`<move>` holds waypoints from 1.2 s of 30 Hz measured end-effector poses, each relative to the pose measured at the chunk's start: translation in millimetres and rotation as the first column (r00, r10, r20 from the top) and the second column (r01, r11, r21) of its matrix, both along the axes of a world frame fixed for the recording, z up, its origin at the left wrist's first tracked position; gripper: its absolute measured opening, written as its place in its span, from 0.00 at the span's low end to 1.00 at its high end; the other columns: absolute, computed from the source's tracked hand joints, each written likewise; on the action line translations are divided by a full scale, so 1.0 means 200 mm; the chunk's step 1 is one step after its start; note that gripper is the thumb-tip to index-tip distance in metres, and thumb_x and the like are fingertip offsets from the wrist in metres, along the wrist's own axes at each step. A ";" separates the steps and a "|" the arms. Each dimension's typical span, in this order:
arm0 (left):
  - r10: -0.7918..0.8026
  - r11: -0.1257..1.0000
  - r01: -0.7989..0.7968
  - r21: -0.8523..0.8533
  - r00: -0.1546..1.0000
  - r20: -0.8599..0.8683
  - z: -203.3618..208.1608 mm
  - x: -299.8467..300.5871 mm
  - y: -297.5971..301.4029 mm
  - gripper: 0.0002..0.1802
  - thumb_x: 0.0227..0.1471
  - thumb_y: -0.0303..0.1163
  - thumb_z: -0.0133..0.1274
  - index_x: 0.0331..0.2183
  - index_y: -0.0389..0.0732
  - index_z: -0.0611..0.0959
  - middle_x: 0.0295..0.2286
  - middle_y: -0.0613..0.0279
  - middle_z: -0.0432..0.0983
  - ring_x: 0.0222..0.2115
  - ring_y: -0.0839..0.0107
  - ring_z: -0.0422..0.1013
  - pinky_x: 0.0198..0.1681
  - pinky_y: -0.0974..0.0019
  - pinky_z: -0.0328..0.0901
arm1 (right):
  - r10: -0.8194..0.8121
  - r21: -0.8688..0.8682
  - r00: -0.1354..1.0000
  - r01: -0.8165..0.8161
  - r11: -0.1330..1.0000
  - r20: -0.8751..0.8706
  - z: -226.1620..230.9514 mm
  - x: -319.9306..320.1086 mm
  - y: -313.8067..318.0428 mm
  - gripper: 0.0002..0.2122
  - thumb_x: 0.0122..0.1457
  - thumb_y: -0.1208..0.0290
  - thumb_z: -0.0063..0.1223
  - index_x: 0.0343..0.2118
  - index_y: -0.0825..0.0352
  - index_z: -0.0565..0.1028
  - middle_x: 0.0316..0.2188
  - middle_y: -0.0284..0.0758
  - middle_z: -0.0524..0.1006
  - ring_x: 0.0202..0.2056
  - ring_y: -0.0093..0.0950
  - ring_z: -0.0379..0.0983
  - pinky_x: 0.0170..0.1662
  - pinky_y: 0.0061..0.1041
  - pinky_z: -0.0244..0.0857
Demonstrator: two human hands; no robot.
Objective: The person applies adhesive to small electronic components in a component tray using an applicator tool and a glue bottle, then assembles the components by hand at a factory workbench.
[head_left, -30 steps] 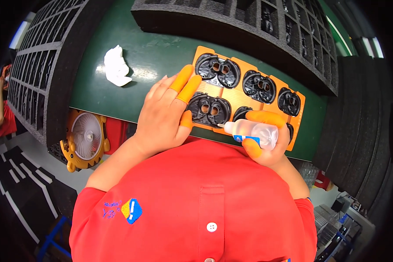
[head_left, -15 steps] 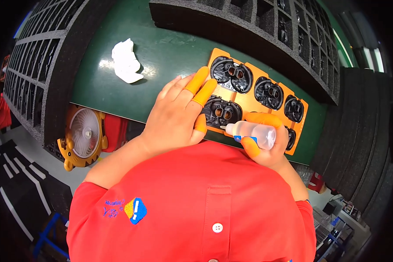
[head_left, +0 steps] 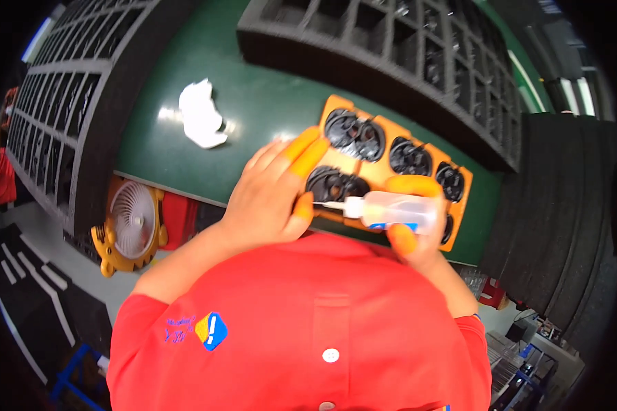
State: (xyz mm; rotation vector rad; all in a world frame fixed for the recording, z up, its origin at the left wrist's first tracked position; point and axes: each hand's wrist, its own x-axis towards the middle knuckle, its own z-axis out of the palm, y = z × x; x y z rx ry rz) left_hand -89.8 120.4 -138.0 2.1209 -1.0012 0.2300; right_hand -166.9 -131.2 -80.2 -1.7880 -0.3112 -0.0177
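Note:
An orange tray (head_left: 385, 168) lies on the green table, carrying several round black plastic parts, each with a pair of round openings. My right hand (head_left: 418, 229), with orange finger cots, is wrapped around a clear squeeze bottle (head_left: 399, 209) with a blue label. The bottle lies nearly level, its thin nozzle (head_left: 332, 205) pointing left over the near-left black part (head_left: 332, 183), with the tip close to my left thumb. My left hand (head_left: 267, 188), also in orange finger cots, rests at the tray's left edge, fingers stretched out and thumb apart.
A crumpled white cloth or tissue (head_left: 200, 115) lies on the table at left. Black foam compartment trays (head_left: 384, 65) stand behind the orange tray, with another foam rack (head_left: 82, 130) at far left. A small yellow fan (head_left: 134, 222) sits below the table's left edge.
The bottle has turned more level and its nozzle has moved left, toward my left thumb. My left fingers have drawn closer together. The view has shifted slightly.

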 end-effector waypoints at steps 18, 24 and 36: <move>0.630 0.686 -0.705 -0.178 0.699 -0.339 0.04 0.35 0.68 0.25 0.51 0.20 0.63 0.53 0.34 0.78 0.46 0.59 0.76 0.46 0.70 0.73 0.52 0.67 0.67 | -0.486 -0.025 0.874 0.486 0.873 0.003 0.50 0.62 -0.55 0.18 0.58 0.72 0.65 0.50 0.67 0.75 0.43 0.34 0.78 0.45 0.24 0.75 0.52 0.26 0.69; 0.630 0.612 -0.718 -0.331 0.696 -0.345 -0.18 0.41 0.67 0.41 0.52 0.22 0.65 0.64 0.36 0.65 0.54 0.50 0.72 0.55 0.62 0.69 0.59 0.61 0.63 | -0.703 0.093 0.023 0.988 0.126 0.711 0.87 1.02 -1.37 0.21 0.56 0.71 0.67 0.52 0.69 0.74 0.46 0.38 0.81 0.41 0.27 0.78 0.49 0.26 0.70; 0.614 0.781 -0.563 -0.270 0.616 0.493 0.01 0.02 0.57 0.33 0.55 0.33 0.62 0.59 0.33 0.71 0.54 0.49 0.73 0.49 0.54 0.70 0.53 0.58 0.63 | -0.448 0.311 0.894 0.417 0.854 0.030 0.88 0.65 -1.06 0.18 0.59 0.75 0.62 0.53 0.68 0.76 0.34 0.32 0.80 0.36 0.20 0.74 0.34 0.17 0.66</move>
